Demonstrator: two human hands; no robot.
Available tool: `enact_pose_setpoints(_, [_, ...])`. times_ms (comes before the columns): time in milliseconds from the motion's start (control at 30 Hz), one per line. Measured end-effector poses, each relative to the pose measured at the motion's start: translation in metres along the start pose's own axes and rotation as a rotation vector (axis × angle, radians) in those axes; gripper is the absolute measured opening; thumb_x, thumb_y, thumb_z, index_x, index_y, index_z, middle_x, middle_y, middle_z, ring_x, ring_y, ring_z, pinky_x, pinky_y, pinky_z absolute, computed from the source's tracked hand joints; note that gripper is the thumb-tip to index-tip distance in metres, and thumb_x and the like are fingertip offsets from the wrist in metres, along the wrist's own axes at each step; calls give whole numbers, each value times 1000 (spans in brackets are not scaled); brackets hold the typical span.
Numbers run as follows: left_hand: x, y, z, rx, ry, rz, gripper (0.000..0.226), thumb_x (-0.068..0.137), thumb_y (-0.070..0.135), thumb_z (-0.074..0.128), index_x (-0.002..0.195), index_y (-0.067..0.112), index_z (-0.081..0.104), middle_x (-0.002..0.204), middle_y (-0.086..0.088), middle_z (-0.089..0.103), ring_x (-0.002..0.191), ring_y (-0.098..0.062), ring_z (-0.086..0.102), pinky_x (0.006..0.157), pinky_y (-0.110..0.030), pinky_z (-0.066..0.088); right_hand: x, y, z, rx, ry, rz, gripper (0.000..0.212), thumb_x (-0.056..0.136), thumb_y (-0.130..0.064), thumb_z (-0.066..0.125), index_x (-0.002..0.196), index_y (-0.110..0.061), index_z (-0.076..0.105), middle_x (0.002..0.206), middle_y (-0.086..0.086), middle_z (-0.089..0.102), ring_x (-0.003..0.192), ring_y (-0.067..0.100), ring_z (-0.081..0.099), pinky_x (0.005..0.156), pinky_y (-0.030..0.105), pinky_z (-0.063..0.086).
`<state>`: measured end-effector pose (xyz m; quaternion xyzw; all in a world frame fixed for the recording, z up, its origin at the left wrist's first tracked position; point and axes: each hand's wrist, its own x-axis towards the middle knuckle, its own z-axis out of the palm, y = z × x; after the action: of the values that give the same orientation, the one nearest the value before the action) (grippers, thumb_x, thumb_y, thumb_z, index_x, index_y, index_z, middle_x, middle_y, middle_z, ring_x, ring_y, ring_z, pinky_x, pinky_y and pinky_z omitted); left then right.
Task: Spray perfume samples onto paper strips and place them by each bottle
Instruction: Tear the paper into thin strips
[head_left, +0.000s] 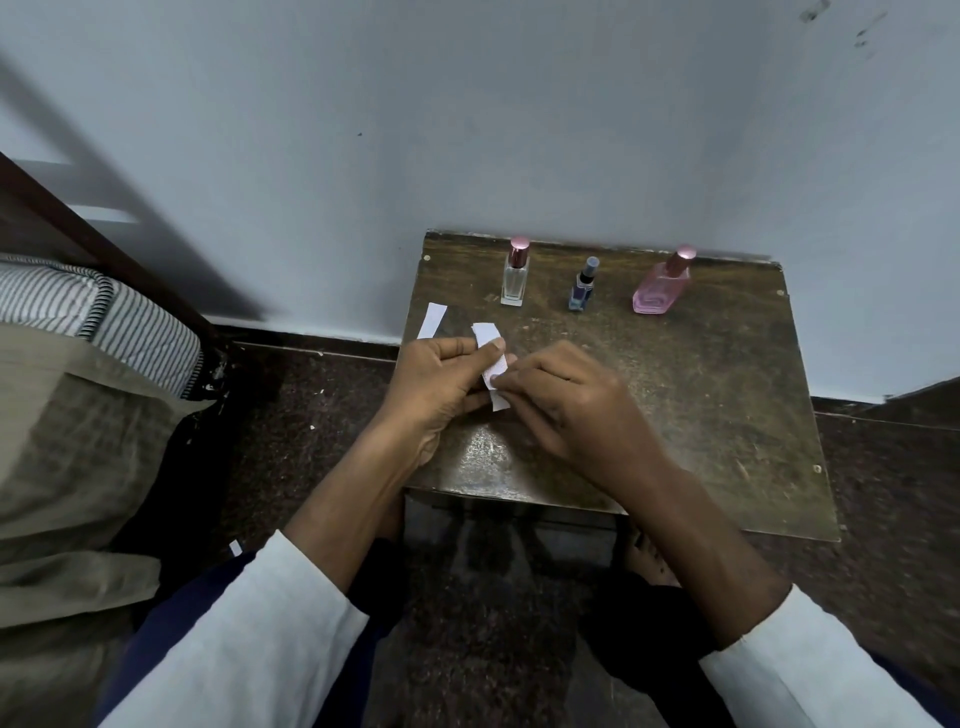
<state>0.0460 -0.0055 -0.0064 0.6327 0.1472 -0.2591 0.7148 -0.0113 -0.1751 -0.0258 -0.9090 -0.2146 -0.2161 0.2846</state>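
Observation:
Three perfume bottles stand in a row at the back of a small dark wooden table (701, 395): a clear bottle (515, 274) with a pink cap, a small blue bottle (583, 286), and a pink bottle (662, 283). My left hand (447, 379) pinches a white paper strip (488, 338) near its top with thumb and fingers. My right hand (566, 400) pinches the lower part of the same strip. A second paper strip (432, 320) lies flat on the table's left edge, in front and left of the clear bottle.
The table stands against a pale blue wall (467, 130). A bed with a striped mattress (104, 317) and a beige cover is on the left. A small scrap of paper (235, 547) lies on the dark speckled floor near my left sleeve.

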Motion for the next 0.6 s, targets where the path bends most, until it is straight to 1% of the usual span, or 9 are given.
enact_pose_setpoints(67, [2,0,1,-7,-9,-29,37,108,26,63,119,-7,73,100,-14,83,85,-15,81,68,-26,64,2,-1,0,31,16,57,9,93,-10,81,102,-9,81,95,3,77,86,20,69,76,31,56])
enact_pose_setpoints(100, [2,0,1,-3,-3,-42,38,111,31,57,119,-3,73,102,-13,83,86,-14,81,68,-25,63,4,-1,-1,57,26,97,8,90,-9,83,98,-10,82,92,1,78,84,18,69,76,29,55])
enact_pose_setpoints(167, [2,2,2,5,18,-56,38,114,34,49,118,4,73,98,-9,84,81,-12,81,66,-24,63,7,-3,-4,120,61,195,10,84,-10,88,93,-14,84,88,-4,79,81,11,70,75,26,55])
enact_pose_setpoints(233, [1,2,3,6,26,-55,38,115,31,45,114,6,73,91,-6,84,77,-11,80,65,-23,62,9,-6,-9,186,93,296,12,80,-14,92,88,-17,85,85,-11,79,78,4,70,74,25,56])
enact_pose_setpoints(267, [1,3,3,12,25,-51,38,116,29,44,110,7,74,88,-4,83,76,-10,80,65,-23,62,10,-7,-11,230,96,344,12,78,-16,93,87,-18,84,84,-13,78,76,3,70,73,24,57])
enact_pose_setpoints(367, [2,1,3,69,24,-35,37,115,27,47,99,12,77,85,-3,82,76,-10,78,70,-26,63,10,-9,-14,386,72,465,18,75,-20,95,86,-16,82,81,-11,77,74,9,72,70,24,59])
enact_pose_setpoints(467, [4,-1,2,84,16,-10,36,113,27,53,93,13,80,86,-7,81,77,-11,76,72,-27,63,10,-6,-13,530,54,557,27,72,-23,98,94,-20,83,79,-8,76,71,7,70,71,24,59])
enact_pose_setpoints(533, [4,-2,3,75,9,-8,36,113,25,52,94,11,79,84,-5,81,77,-8,76,71,-24,64,10,-5,-12,554,54,577,25,74,-25,96,96,-22,84,80,-7,77,71,8,70,70,24,58])
enact_pose_setpoints(600, [6,-3,2,69,20,-16,35,113,26,53,95,9,78,88,-6,81,80,-9,76,73,-24,65,11,-4,-11,546,57,592,17,80,-27,92,95,-22,85,84,-7,78,74,10,73,69,24,56])
